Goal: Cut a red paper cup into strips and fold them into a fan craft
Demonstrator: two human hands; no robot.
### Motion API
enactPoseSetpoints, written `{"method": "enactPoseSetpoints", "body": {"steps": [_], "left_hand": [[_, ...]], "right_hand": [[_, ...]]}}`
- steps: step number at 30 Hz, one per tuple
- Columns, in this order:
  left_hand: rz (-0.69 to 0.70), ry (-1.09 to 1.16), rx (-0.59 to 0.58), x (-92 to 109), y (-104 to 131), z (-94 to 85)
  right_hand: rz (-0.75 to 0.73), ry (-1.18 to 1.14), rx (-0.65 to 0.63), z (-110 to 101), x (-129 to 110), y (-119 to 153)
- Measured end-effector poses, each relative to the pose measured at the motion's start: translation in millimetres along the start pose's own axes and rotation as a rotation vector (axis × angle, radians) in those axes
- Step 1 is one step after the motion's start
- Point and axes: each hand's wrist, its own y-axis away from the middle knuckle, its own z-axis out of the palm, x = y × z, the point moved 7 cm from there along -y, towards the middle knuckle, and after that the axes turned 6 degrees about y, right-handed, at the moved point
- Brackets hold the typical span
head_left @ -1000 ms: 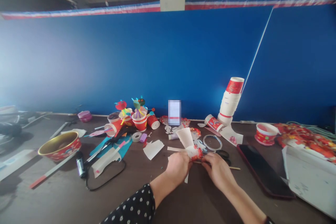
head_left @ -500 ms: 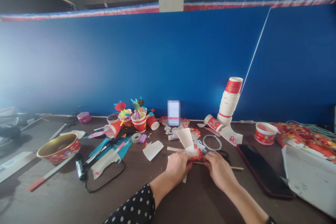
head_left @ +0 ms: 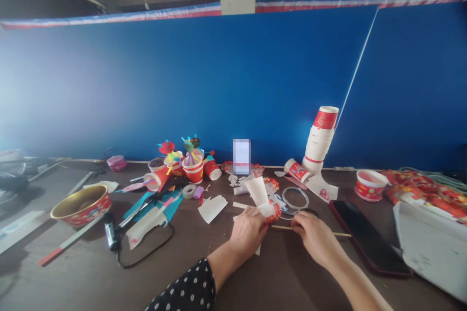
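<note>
My left hand [head_left: 249, 229] is closed round a red-and-white cut paper cup piece [head_left: 268, 210], whose white flap [head_left: 257, 191] sticks up. To its right my right hand [head_left: 310, 231] is closed on a thin wooden stick [head_left: 342, 234]; the stick shows on both sides of the fingers, and its left end lies near the cup piece. Black-handled scissors [head_left: 311, 212] lie just behind my right hand, partly hidden. A clear ring of tape or wire [head_left: 295, 198] is behind them.
A black phone [head_left: 368, 238] lies at the right, beside a white tray [head_left: 430, 248]. Behind stand a tall cup stack [head_left: 319, 143] and an upright phone [head_left: 242, 157]. Left are decorated cups [head_left: 192, 170], a gold-lined bowl [head_left: 82, 206] and a glue gun [head_left: 111, 233].
My right hand has moved right with the stick, whose left end is now farther from my left hand. The cup piece stays in my left hand.
</note>
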Motion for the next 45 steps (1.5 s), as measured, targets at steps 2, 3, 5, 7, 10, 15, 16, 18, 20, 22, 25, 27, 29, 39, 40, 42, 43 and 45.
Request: {"method": "enactPoseSetpoints", "body": {"steps": [2, 3, 5, 7, 10, 15, 16, 18, 20, 22, 25, 27, 29, 39, 40, 42, 43, 45], "left_hand": [[0.006, 0.015, -0.001, 0, -1, 1.1], [0.004, 0.019, 0.001, -1, -1, 2.2], [0.010, 0.027, 0.002, -1, -1, 5.2], [0.014, 0.044, 0.010, -2, -1, 7.8], [-0.035, 0.086, 0.041, -7, -1, 7.8], [-0.039, 0.222, 0.067, -5, 1, 2.6], [-0.037, 0.246, 0.068, -5, 1, 1.6], [-0.055, 0.274, 0.074, -6, 1, 0.6], [-0.087, 0.285, 0.078, -8, 1, 1.0], [-0.108, 0.300, 0.079, -11, 1, 2.7], [-0.089, 0.342, 0.089, -13, 1, 4.4], [-0.082, 0.356, 0.101, -14, 1, 4.3], [-0.097, 0.355, 0.105, -16, 0, 4.1], [-0.209, 0.404, 0.108, -21, -1, 1.2], [-0.216, 0.420, 0.118, -21, -1, 0.1], [-0.228, 0.452, 0.131, -22, -1, -1.7], [-0.233, 0.463, 0.135, -22, -1, -2.4], [-0.238, 0.476, 0.139, -22, 0, -3.0]], "right_hand": [[0.000, -0.032, 0.010, -2, 1, 0], [0.001, -0.048, 0.021, -3, 1, -1], [0.016, -0.078, 0.054, -5, 2, -1], [0.030, -0.104, 0.092, -5, 1, -3], [-0.009, -0.182, 0.134, -3, -8, -4], [-0.158, -0.250, 0.107, 5, -35, -7], [-0.157, -0.235, 0.088, 7, -38, -7], [-0.121, -0.197, 0.055, 10, -39, -9], [-0.068, -0.157, 0.030, 11, -38, -11], [-0.015, -0.115, 0.004, 13, -36, -14], [0.050, -0.068, -0.032, 16, -32, -16], [0.078, -0.055, -0.049, 17, -31, -17], [0.089, -0.054, -0.057, 18, -31, -17], [0.070, -0.031, -0.048, 17, -25, -19], [0.071, -0.023, -0.045, 17, -24, -19], [0.071, -0.009, -0.041, 17, -24, -19], [0.069, -0.001, -0.038, 17, -25, -19], [0.063, 0.020, -0.030, 17, -27, -18]]}}
